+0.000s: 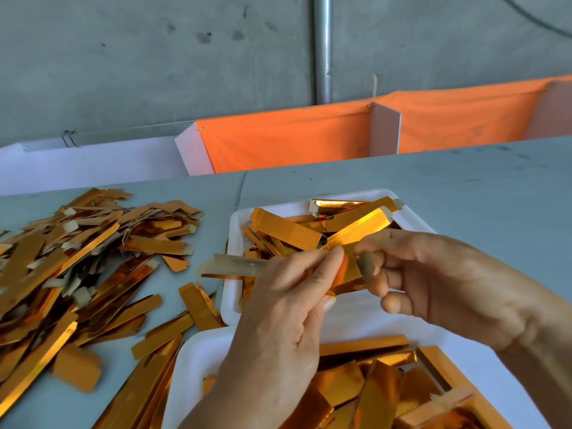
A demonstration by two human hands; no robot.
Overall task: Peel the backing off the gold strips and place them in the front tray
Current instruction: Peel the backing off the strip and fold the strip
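- The left hand (278,308) pinches a shiny gold foil strip (348,275) between thumb and forefinger; a pale tan paper backing strip (230,263) sticks out leftward from that pinch, over the far tray's left rim.
- The right hand (433,283) holds the same strip's other end, fingers curled round it, just beside the left fingertips.
- Both hands hover above the white foam far tray (236,218), partly filled with gold strips.
- The white foam near tray (192,354), also holding gold pieces, lies below the wrists.
- A loose heap of gold strips (77,258) covers the grey table (464,187) at left; bare table shows to the right.
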